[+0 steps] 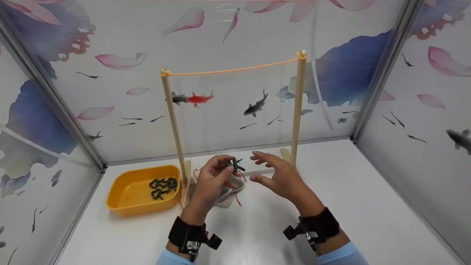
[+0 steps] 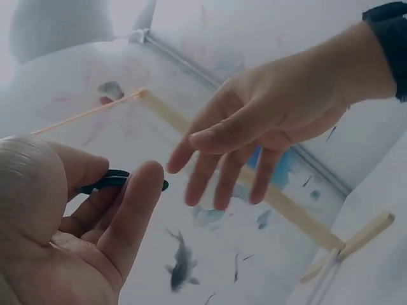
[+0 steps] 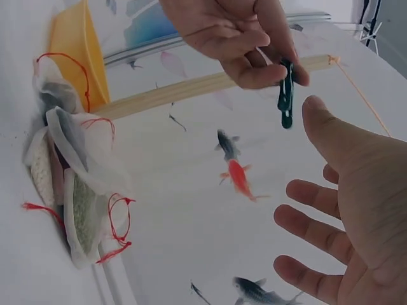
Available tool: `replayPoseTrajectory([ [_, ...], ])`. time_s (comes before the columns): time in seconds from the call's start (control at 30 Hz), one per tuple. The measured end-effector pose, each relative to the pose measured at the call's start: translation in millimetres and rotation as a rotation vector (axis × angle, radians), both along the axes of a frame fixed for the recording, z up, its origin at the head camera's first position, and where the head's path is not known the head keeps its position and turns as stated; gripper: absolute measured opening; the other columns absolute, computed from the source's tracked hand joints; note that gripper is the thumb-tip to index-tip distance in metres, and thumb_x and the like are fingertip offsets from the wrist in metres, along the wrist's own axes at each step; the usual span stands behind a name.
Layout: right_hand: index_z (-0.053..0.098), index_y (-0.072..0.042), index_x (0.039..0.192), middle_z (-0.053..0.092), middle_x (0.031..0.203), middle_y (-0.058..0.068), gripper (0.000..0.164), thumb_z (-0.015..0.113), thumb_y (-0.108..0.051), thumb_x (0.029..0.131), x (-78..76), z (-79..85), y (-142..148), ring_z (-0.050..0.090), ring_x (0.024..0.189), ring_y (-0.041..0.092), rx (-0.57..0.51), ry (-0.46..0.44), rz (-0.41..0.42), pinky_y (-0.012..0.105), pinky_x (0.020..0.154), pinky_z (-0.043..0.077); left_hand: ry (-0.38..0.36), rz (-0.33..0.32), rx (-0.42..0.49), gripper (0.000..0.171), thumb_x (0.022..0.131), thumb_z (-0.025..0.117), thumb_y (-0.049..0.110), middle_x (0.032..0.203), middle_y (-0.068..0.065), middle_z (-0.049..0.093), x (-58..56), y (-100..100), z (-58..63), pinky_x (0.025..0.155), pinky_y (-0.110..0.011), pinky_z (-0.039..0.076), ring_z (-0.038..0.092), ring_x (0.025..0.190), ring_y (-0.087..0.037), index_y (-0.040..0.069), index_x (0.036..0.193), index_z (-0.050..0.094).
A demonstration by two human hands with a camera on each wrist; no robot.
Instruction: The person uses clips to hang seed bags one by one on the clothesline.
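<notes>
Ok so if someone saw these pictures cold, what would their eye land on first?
Probably the orange cord, strung between two wooden posts toward the back of the table. Next, perhaps the yellow bin on the left, with dark green clips at its right end. In the middle, the left hand pinches another clip, and the right hand is open beside it, holding nothing.

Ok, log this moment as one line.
left hand: pinches green clip; right hand: holds nothing; yellow basin: more clips; orange cord: strung between posts
</notes>
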State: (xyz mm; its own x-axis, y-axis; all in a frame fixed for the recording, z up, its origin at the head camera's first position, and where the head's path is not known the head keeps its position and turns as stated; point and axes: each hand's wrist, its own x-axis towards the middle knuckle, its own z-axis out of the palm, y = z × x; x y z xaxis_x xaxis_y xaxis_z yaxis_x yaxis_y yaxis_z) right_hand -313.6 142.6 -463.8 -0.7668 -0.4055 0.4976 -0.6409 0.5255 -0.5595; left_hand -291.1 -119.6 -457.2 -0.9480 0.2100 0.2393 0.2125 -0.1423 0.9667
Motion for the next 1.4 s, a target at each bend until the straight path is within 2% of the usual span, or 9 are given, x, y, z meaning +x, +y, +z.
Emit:
replayPoseTrajectory([
  [0.2,0.066,-0.008,0.157,0.081,0.140,0.009,0.063,0.088,-0.028,0.101,0.2,1.0,-4,0.080,0.125,0.029,-0.096,-0.025,0.130,0.054,0.105,0.066,-0.043,-0.094,0.154,0.030,0.115,0.058,0.003,0.119,-0.008,0.066,6.5,19,-8.2,0.075,-0.030,0.068,0.076,0.104,-0.019,0.002,0.145,0.061],
  [0.4,0.078,-0.005,0.141,0.085,0.129,0.010,0.046,0.090,-0.020,0.099,2.2,2.7,-1,0.082,0.116,0.029,-0.163,0.002,0.100,0.048,0.098,0.069,-0.095,-0.143,0.151,0.033,0.117,0.057,0.005,0.122,-0.007,0.064,6.1,23,-10.2,0.077,-0.031,0.069,0.076,0.108,-0.020,0.005,0.150,0.057],
  [0.47,0.078,-0.004,0.139,0.085,0.128,0.010,0.043,0.089,-0.019,0.100,0.7,2.7,1,0.083,0.114,0.030,-0.155,0.019,0.074,0.048,0.096,0.069,-0.090,-0.108,0.090,0.035,0.118,0.057,0.008,0.125,-0.011,0.065,2.7,20,-11.2,0.078,-0.033,0.069,0.076,0.111,-0.022,0.007,0.153,0.055],
  [0.53,0.079,-0.005,0.139,0.086,0.126,0.010,0.042,0.088,-0.020,0.101,-1.2,2.8,4,0.083,0.110,0.030,-0.133,0.025,0.030,0.048,0.093,0.069,-0.064,-0.003,-0.041,0.036,0.119,0.058,0.014,0.129,-0.013,0.066,-2.2,14,-13.6,0.082,-0.035,0.069,0.074,0.115,-0.023,0.010,0.154,0.056],
  [0.7,0.084,-0.008,0.131,0.088,0.116,0.006,0.037,0.092,-0.020,0.097,-6.8,2.5,12,0.082,0.097,0.027,-0.100,0.016,-0.094,0.045,0.084,0.068,-0.007,0.361,-0.587,0.025,0.114,0.069,0.025,0.127,-0.010,0.072,-20.8,-9,-35.1,0.098,-0.045,0.062,0.069,0.119,-0.026,0.013,0.135,0.073],
  [0.83,0.088,-0.009,0.121,0.088,0.107,0.002,0.027,0.091,-0.019,0.097,-10.8,0.0,15,0.078,0.092,0.022,-0.079,0.001,-0.142,0.035,0.080,0.065,0.023,0.488,-0.883,0.028,0.110,0.074,0.022,0.132,-0.019,0.070,-35.2,-21,-61.0,0.109,-0.056,0.059,0.067,0.126,-0.037,0.005,0.132,0.076],
  [0.97,0.088,-0.010,0.116,0.088,0.103,0.000,0.018,0.088,-0.019,0.100,-12.8,-3.1,15,0.076,0.090,0.017,-0.064,-0.013,-0.150,0.031,0.079,0.063,0.004,0.564,-0.983,0.048,0.106,0.078,0.018,0.147,-0.029,0.062,-40.8,-27,-79.0,0.119,-0.060,0.053,0.060,0.140,-0.047,-0.001,0.148,0.065],
  [1.13,0.088,-0.009,0.113,0.087,0.100,0.001,0.015,0.085,-0.017,0.101,-14.1,-5.9,15,0.077,0.087,0.015,-0.096,-0.030,-0.160,0.029,0.076,0.062,-0.037,0.568,-1.026,0.072,0.101,0.085,0.015,0.156,-0.030,0.062,-42.5,-30,-88.7,0.126,-0.061,0.048,0.056,0.148,-0.048,-0.003,0.162,0.052],
  [1.4,0.088,-0.009,0.111,0.087,0.100,0.002,0.014,0.084,-0.019,0.103,-14.6,-6.0,14,0.080,0.088,0.018,-0.144,-0.077,-0.163,0.026,0.074,0.061,-0.026,0.546,-1.045,0.075,0.098,0.083,0.014,0.151,-0.026,0.069,-47.2,-34,-94.0,0.116,-0.063,0.055,0.058,0.145,-0.049,0.002,0.165,0.053],
])
